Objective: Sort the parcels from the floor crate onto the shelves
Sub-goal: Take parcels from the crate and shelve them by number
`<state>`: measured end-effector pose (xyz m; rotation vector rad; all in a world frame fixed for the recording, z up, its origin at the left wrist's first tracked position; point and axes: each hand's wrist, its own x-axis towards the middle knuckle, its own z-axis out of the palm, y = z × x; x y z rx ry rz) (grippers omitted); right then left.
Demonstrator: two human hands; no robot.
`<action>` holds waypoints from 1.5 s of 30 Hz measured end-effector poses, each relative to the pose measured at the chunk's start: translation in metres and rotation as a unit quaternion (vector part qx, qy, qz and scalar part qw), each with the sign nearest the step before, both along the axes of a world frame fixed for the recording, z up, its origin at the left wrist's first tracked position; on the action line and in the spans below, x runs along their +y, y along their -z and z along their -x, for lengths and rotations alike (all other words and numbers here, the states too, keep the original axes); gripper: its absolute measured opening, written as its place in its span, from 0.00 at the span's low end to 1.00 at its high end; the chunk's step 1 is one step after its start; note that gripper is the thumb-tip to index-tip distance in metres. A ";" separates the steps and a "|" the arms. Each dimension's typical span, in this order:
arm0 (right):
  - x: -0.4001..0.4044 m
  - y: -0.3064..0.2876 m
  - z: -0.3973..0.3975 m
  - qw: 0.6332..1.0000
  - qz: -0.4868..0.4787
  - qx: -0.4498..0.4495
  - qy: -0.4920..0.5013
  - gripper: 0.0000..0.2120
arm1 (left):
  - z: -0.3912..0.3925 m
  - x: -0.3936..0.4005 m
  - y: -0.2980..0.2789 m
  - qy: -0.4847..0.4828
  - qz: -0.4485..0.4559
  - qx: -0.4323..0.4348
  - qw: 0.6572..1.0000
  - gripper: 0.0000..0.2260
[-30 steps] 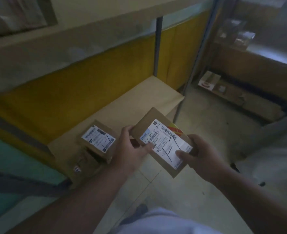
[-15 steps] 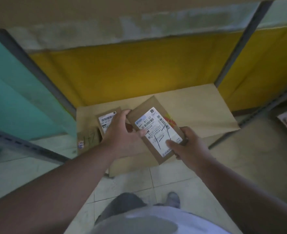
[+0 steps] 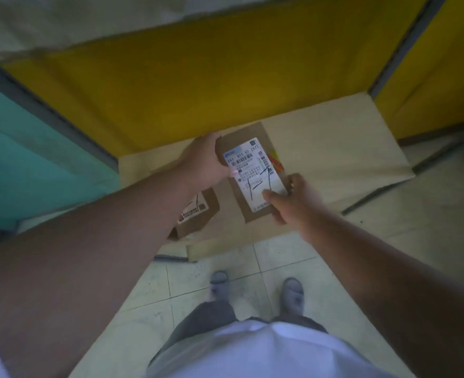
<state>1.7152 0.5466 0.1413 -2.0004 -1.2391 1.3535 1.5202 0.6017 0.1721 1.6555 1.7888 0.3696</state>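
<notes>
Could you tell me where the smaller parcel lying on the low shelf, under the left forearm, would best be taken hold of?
Probably across its two long side edges, coming down from above. The smaller parcel lies flat, label up, on the paper-covered shelf, its near end overhanging the front edge. The left hand and right hand both hold the larger parcel, so one grip must free up first.

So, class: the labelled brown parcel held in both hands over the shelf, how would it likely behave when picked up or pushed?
The parcel is a flat cardboard box that keeps its shape between the left hand and right hand, so probably stiff. Fingertip holds at its edges suggest it is light. Flat-sided, it should slide on the shelf, not roll.
</notes>
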 end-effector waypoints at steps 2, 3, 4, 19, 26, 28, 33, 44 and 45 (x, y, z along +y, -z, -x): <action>-0.005 0.007 0.010 1.000 0.018 0.007 0.023 0.16 | 0.003 0.009 0.005 0.037 0.019 0.036 0.998 0.35; -0.007 0.010 0.014 0.999 0.028 0.012 0.033 0.16 | 0.004 0.013 0.008 0.056 0.025 0.056 0.997 0.35; -0.009 0.015 0.018 0.998 0.039 0.017 0.041 0.16 | 0.006 0.016 0.012 0.072 0.030 0.073 0.994 0.33; -0.003 0.057 0.037 0.985 0.011 -0.169 -0.041 0.16 | 0.024 0.044 0.063 0.136 -0.043 0.165 0.976 0.33; -0.017 0.023 0.031 0.964 -0.073 -0.236 -0.097 0.22 | 0.027 0.017 0.054 0.119 -0.081 0.137 0.980 0.28; -0.021 0.008 0.026 0.959 -0.110 -0.234 -0.116 0.22 | 0.023 -0.002 0.048 0.108 -0.091 0.110 0.984 0.26; -0.027 -0.027 0.008 0.946 -0.203 -0.190 -0.167 0.19 | 0.010 -0.062 0.033 0.060 -0.115 0.055 0.990 0.25; -0.057 -0.083 0.016 0.870 -0.346 -0.097 -0.339 0.20 | -0.009 -0.215 0.001 -0.173 -0.105 0.068 0.977 0.21; -0.065 -0.090 0.027 0.862 -0.351 -0.088 -0.354 0.20 | -0.002 -0.231 -0.002 -0.195 -0.104 0.069 0.973 0.21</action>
